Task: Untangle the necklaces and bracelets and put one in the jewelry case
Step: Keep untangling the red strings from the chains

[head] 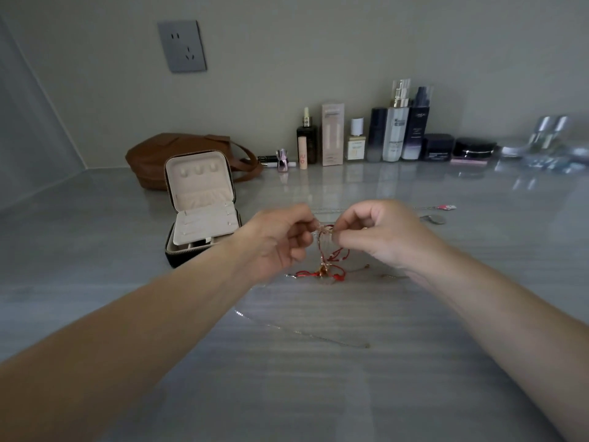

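Right now, from the head view, I see both hands meeting over the glossy grey streaked countertop (318, 393). The left hand (280, 240) and right hand (379, 234) each pinch the top of the knotted cluster of red cord bracelets and fine gold chains (328, 250) between thumb and curled fingers. It hangs straight down from the fingertips, long axis vertical, lower loops resting on the stone. The open black zip jewelry case with cream velvet lining (204, 180) stands to the left, nearer the left hand. A thin silver chain (302, 331) lies loose closer to me, apart from the cluster. The cords look limp and matte, the chains hair-fine.
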Tool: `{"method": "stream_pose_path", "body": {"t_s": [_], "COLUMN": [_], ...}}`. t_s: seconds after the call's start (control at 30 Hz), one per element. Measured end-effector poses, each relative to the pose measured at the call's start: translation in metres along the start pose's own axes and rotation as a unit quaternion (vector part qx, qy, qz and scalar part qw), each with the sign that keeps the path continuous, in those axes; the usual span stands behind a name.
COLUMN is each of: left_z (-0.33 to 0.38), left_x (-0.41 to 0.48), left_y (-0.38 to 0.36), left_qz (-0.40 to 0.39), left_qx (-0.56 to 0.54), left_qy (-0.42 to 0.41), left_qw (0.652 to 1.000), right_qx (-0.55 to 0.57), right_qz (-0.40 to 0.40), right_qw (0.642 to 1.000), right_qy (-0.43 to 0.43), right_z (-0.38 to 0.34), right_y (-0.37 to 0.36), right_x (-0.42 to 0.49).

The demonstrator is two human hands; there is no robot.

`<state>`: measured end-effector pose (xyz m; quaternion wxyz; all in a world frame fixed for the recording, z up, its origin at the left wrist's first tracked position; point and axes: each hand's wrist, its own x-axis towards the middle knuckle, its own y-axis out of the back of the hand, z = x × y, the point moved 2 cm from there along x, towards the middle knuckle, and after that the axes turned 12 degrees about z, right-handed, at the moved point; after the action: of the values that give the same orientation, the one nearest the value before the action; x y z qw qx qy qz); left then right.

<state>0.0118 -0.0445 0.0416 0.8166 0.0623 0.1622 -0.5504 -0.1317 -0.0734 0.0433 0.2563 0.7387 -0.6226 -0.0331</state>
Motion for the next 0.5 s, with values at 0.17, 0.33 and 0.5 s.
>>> {"method": "stream_pose_path", "body": {"t_s": [0.17,0.33,0.5], "left_z": [0.000,-0.005,-0.007], "left_x": [0.007,0.010,0.008], "left_y": [-0.005,-0.004,-0.004], "left_qz": [-0.029,-0.049,-0.074], "left_qx": [-0.028,-0.069,-0.107], "left_qy": [-0.007,-0.012,-0.008], "left_qw": [0.999,0.996,0.991], "right_qx": [-0.033,-0.074,-0.060], "right_qz": [0.010,-0.010,-0.028], "right_qw": [0.999,0.996,0.996], "right_qy": [-0.027,-0.046,-0.053], "right_z": [0.000,0.002,0.003], "right_y": [0.001,0.000,0.000], "right_x": [0.013,0.016,0.014]}}
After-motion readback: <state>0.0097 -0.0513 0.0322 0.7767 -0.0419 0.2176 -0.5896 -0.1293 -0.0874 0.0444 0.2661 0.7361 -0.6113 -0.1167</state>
